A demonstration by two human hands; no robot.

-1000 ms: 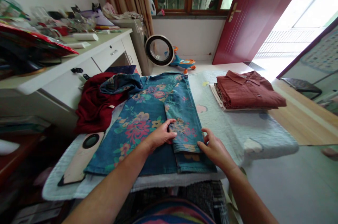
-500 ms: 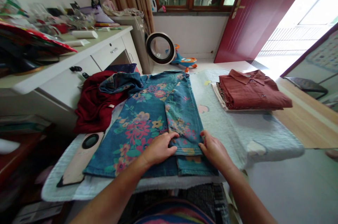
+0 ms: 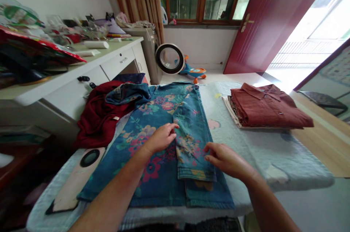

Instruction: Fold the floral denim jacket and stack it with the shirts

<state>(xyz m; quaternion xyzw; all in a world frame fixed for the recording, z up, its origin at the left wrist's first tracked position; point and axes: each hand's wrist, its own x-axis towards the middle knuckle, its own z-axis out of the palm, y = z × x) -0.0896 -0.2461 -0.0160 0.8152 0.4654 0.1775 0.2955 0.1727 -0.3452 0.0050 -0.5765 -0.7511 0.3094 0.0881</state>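
Observation:
A blue denim shirt (image 3: 153, 166) with a floral print lies spread on the padded table. One sleeve (image 3: 188, 140) is folded down along its right side, with the cuff near the hem. My left hand (image 3: 162, 138) is at the sleeve's inner edge, index finger and thumb a little apart. At the sleeve's outer edge, my right hand (image 3: 225, 159) has its thumb and index finger apart. Neither hand grips the cloth; whether the fingertips touch it I cannot tell. The other sleeve (image 3: 128, 93) lies bunched on a dark red garment (image 3: 95, 115).
To the right is a folded stack topped by a rust-coloured shirt (image 3: 270, 104). The pale quilted cover (image 3: 295, 162) drapes the table. A cluttered white desk (image 3: 115, 57) stands at left, with an open washing machine door (image 3: 169, 58) and a toy ride-on car (image 3: 194, 72) beyond.
My hands have let go of the sleeve near its cuff. The left has moved up along the sleeve and the right slightly outward. The view has tilted up slightly.

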